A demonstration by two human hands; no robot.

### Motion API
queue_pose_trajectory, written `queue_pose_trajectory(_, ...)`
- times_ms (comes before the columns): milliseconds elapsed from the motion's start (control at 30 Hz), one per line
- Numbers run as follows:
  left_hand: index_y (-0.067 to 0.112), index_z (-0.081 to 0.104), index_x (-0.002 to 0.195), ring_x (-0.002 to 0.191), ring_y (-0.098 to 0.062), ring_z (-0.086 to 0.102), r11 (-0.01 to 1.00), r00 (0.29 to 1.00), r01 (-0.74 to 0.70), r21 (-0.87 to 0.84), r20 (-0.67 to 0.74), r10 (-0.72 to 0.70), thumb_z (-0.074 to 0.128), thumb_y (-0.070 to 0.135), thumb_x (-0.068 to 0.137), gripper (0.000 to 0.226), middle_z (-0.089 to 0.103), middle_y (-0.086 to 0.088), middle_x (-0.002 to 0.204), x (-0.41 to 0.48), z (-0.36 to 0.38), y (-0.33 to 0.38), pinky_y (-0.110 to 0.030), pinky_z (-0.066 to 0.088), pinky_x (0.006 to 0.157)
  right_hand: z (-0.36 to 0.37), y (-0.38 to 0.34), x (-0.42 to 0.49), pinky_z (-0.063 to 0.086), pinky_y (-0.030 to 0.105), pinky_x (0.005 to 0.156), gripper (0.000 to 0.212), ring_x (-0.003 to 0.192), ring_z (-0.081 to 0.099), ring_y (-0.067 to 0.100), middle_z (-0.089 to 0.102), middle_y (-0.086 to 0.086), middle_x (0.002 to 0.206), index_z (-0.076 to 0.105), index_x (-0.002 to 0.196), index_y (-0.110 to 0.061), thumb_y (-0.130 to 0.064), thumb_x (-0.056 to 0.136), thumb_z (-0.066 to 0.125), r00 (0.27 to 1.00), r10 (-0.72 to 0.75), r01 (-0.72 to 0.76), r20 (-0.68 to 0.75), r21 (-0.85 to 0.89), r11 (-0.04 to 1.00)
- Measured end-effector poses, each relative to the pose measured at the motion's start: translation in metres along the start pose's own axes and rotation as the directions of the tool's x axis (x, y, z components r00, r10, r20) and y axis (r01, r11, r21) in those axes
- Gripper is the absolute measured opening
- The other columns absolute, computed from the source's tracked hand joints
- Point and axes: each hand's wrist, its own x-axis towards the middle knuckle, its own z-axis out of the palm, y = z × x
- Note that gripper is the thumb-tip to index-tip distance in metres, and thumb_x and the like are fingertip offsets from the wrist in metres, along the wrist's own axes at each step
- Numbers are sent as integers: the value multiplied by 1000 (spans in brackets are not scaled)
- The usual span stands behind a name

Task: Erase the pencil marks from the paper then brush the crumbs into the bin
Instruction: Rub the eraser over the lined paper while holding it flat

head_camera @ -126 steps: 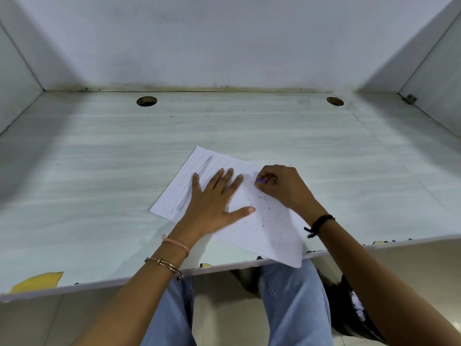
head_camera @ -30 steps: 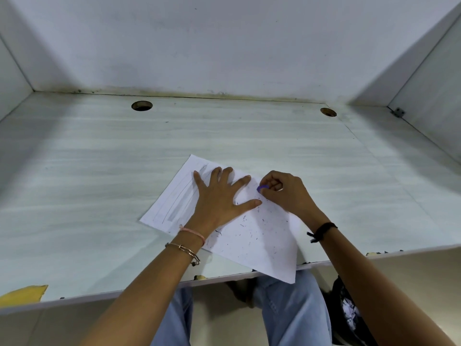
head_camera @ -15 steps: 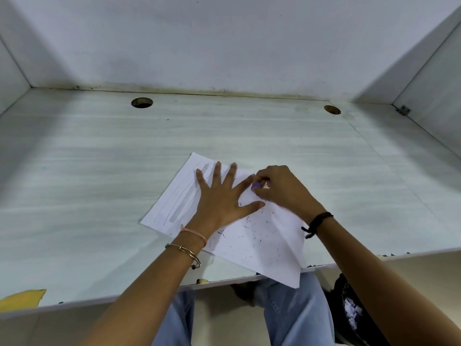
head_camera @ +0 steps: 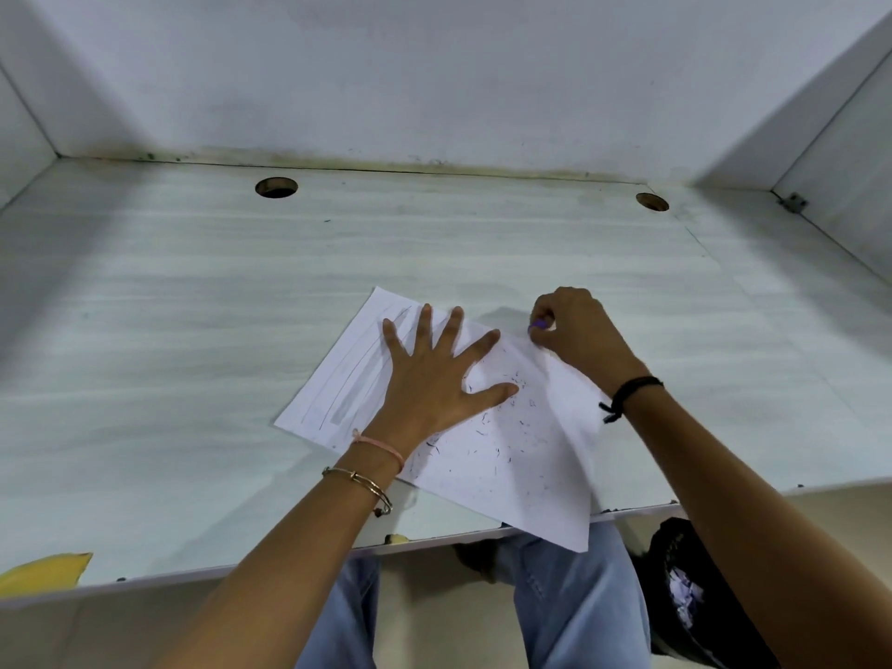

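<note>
— So, what might go wrong?
— I'd say the paper [head_camera: 511, 456]. Its near corner overhangs the desk [head_camera: 193, 330] edge below the right hand [head_camera: 586, 338], so a hard rub could buckle or drag it and spill crumbs [head_camera: 502, 427] on the floor.
— Is it held?
— Yes, the left hand [head_camera: 434, 379] lies flat on it, fingers spread. The right hand is pinched on a purple eraser [head_camera: 539, 325] at the sheet's far edge.
— Counts?
— One sheet, one eraser, two cable holes beyond the hands, many crumbs. One dark bag, probably the bin [head_camera: 675, 596], sits under the right forearm.
</note>
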Motion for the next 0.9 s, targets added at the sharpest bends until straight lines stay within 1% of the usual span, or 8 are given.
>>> queue_pose_trajectory(133,53,0,148,146,-35,-19,999,1000,-12,41,9,11,12,88,76,81,-11,-2,163,-1,1,0,-73,-17,103,13,-23,-23,37,21,64,3,69,50,9,61,3,78,69,80,-9,-10,78,66,980,-178,164,91,147,975)
queue_pose_trajectory(300,53,3,149,147,-32,-18,1000,1000,5,2,-3,-5,19,88,78,80,-9,1,163,-1,-1,0,-71,-19,104,3,-1,0,40,26,67,8,80,56,21,63,10,82,69,83,-3,-6,80,62,1000,-4,4,7,27,1000)
queue_pose_trajectory(400,51,2,149,147,-34,-18,1000,1000,0,22,-3,0,15,88,77,83,-10,0,163,0,1,0,-72,-17,104,9,-15,-9,37,19,62,5,75,55,15,65,6,81,70,81,-6,-9,78,66,992,-122,115,45,124,986)
queue_pose_trajectory(467,49,0,150,147,-34,-18,999,1000,-2,42,8,2,12,89,75,86,-10,0,163,-1,1,0,-73,-16,103,18,-21,-20,43,24,65,5,73,57,16,66,5,81,69,82,-9,-13,79,67,982,-167,150,90,176,973)
queue_pose_trajectory(567,48,1,151,147,-32,-19,1000,1000,14,9,23,-14,16,89,76,87,-11,1,163,-1,-1,1,-71,-17,105,11,-3,-3,48,35,73,7,81,60,22,67,7,85,69,83,-8,-13,81,65,999,-15,13,38,38,999)
queue_pose_trajectory(633,46,2,152,147,-32,-19,1000,1000,11,-3,19,-11,17,88,77,87,-11,2,163,0,-2,1,-72,-16,105,3,0,5,47,33,74,7,82,59,22,66,8,85,68,83,-6,-12,81,64,1000,6,-6,-5,-32,999)
queue_pose_trajectory(767,41,1,153,147,-33,-18,1000,1000,7,27,16,-7,13,89,75,92,-11,1,163,-1,0,0,-73,-14,104,14,-23,-23,42,18,65,3,69,56,12,66,1,77,68,79,-10,-13,78,68,984,-161,140,77,231,963)
queue_pose_trajectory(900,43,3,152,147,-31,-18,1000,1000,20,-6,14,-20,19,88,77,89,-10,3,163,-1,-2,1,-71,-16,105,15,-4,-7,49,34,69,6,79,62,21,68,1,85,67,83,-14,-19,80,65,999,27,-31,47,94,995)
